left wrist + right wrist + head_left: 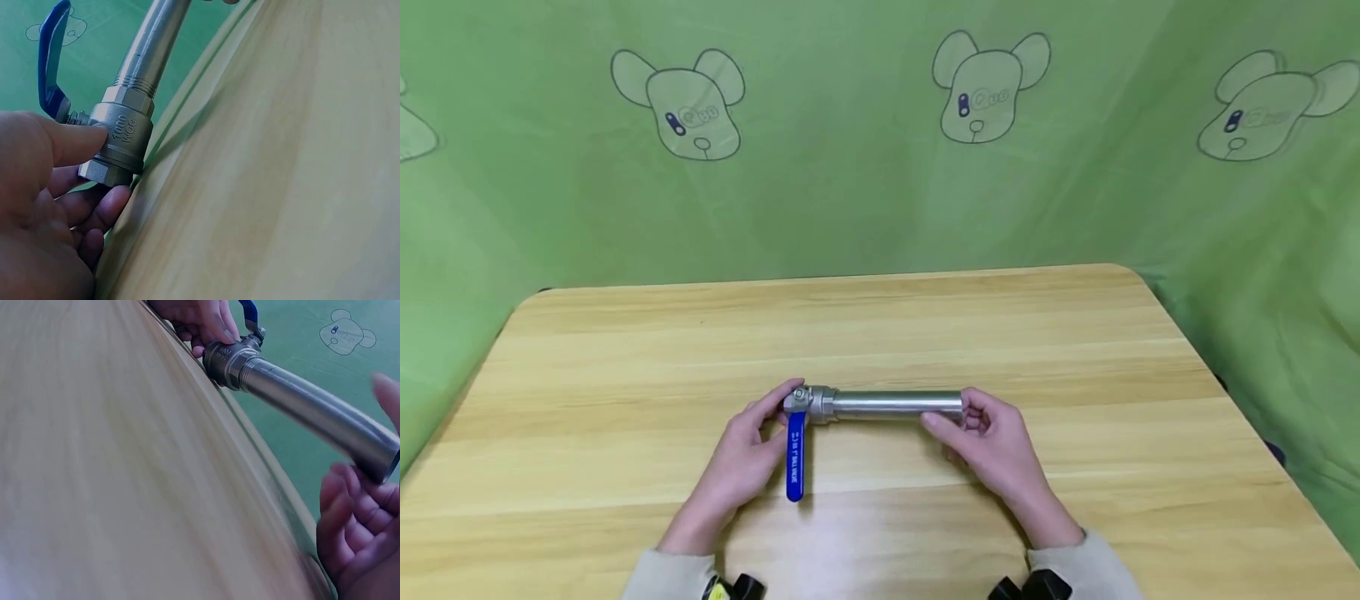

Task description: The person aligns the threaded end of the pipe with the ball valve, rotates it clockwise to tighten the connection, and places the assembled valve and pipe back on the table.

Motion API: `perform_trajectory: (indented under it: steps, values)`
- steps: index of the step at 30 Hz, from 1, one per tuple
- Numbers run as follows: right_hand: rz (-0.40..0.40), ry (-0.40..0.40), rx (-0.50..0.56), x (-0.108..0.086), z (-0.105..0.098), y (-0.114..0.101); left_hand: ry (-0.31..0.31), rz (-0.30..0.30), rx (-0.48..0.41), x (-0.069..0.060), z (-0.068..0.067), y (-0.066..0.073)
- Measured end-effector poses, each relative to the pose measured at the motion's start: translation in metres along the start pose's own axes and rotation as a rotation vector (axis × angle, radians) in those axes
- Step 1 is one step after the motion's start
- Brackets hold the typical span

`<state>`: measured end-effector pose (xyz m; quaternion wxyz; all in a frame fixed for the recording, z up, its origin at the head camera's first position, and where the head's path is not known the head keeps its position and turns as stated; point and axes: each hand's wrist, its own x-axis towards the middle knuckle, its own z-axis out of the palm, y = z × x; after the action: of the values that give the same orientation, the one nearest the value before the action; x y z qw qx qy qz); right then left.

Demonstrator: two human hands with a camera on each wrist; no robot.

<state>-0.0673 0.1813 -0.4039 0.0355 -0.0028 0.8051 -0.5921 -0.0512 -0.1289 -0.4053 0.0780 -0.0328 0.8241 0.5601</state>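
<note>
Steel pipe (887, 405) lies crosswise btwn the person's hands, approx. mid-table and toward the near side; its L end meets a ball valve (822, 404), w/ a few threads (135, 83) showing at the joint. Valve body's marked "1000 WOG" in the L wrist view; its blue lever (795, 458) points back toward the person, lettering incl. "BALL VALVE". L hand (741, 458) grips the valve: thumb on the body, other fingers bent in round its outer end. R hand (996, 446) holds the pipe's open end loosely, fingers curled under it, thumb on the near side; can't tell if that thumb actually touches. Both wrists have light sleeves (667, 577) w/ black devices (1048, 585) strapped on, the L one w/ a yellow patch. Beneath is a wood-grain table (880, 333), its far corners rounded. Behind & round the sides hangs a green curtain (850, 200) w/ outlined big-eared animal heads (992, 96), approx. in a row.
</note>
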Motion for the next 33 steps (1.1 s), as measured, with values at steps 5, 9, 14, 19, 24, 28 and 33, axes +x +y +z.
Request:
perform_trajectory:
  steps: [5, 9, 14, 19, 24, 28, 33]
  values:
    - [-0.057, -0.062, 0.051, 0.0012, 0.0011, 0.0014, 0.011, -0.006, 0.004, -0.0017, -0.0029, -0.0014]
    - [-0.085, -0.041, 0.084, 0.0006, 0.0009, 0.0023, -0.005, -0.004, -0.001, -0.0003, -0.0020, -0.0010]
    - [-0.136, -0.039, 0.119, 0.0021, -0.0001, 0.0023, -0.005, -0.002, -0.003, 0.0013, -0.0003, 0.0001]
    - [-0.164, -0.005, 0.099, 0.0026, -0.0006, 0.0023, -0.008, -0.004, -0.008, 0.0004, 0.0008, 0.0002]
    - [-0.135, -0.006, 0.126, 0.0016, 0.0007, 0.0021, -0.003, -0.002, -0.011, -0.0003, 0.0017, -0.0002]
    - [-0.104, -0.004, 0.122, 0.0006, -0.0001, 0.0015, 0.000, 0.007, -0.002, -0.0005, 0.0024, -0.0006]
    - [-0.100, 0.027, 0.063, 0.0014, -0.0019, 0.0003, 0.002, 0.012, 0.013, 0.0003, 0.0023, 0.0007]
